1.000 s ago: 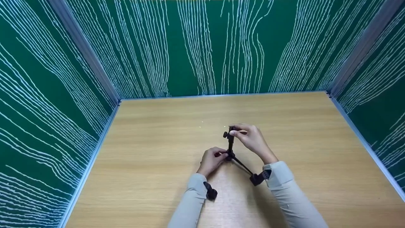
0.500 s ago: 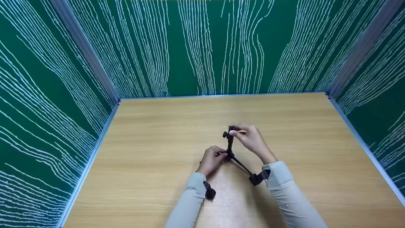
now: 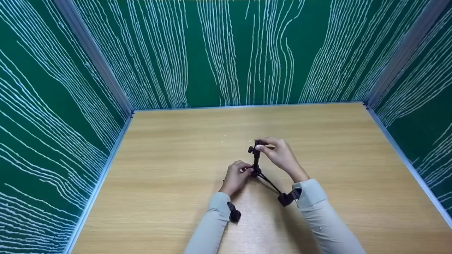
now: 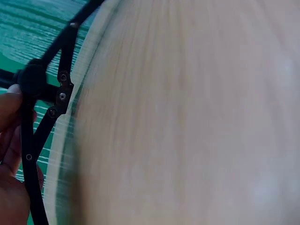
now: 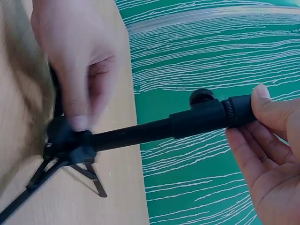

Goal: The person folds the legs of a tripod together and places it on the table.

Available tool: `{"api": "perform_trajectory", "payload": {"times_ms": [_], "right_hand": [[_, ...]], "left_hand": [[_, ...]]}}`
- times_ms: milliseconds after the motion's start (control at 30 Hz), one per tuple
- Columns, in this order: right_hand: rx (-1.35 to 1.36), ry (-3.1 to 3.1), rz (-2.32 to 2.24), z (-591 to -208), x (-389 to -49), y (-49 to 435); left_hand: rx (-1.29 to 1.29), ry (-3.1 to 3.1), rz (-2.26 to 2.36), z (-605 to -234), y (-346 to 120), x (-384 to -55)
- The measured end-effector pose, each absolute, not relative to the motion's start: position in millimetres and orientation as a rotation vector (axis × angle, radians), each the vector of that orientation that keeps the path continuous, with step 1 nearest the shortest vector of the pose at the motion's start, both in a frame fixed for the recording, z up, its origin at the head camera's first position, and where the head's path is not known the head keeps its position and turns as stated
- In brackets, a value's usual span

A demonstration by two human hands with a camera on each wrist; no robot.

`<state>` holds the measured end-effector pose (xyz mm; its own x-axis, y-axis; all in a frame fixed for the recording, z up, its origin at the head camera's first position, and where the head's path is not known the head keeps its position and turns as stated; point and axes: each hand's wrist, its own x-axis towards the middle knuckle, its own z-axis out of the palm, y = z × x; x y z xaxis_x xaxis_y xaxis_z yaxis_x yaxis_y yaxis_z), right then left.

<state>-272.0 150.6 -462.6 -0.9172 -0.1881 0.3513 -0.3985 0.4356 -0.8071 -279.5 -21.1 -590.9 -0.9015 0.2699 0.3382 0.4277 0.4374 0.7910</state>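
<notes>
Head view | left hand [image 3: 236,177] pinches tripod [image 3: 257,165] hub (legs splayed) | right hand [image 3: 280,153] grasps its top

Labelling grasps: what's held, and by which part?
A small black tripod: right hand pinches the top of its column, left hand grips the hub where its legs meet.

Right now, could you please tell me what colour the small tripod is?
The tripod is black all over, seen best in the right wrist view.
</notes>
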Motion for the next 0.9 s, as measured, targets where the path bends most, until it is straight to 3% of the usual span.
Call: {"api": "perform_trajectory", "payload": {"times_ms": [900], "right_hand": [[0.519,-2.482,1.500,-458.2,-273.6,154.4]], "left_hand": [[-0.649,-2.429,-1.531,-580.6,-18.2,-281.6]]}}
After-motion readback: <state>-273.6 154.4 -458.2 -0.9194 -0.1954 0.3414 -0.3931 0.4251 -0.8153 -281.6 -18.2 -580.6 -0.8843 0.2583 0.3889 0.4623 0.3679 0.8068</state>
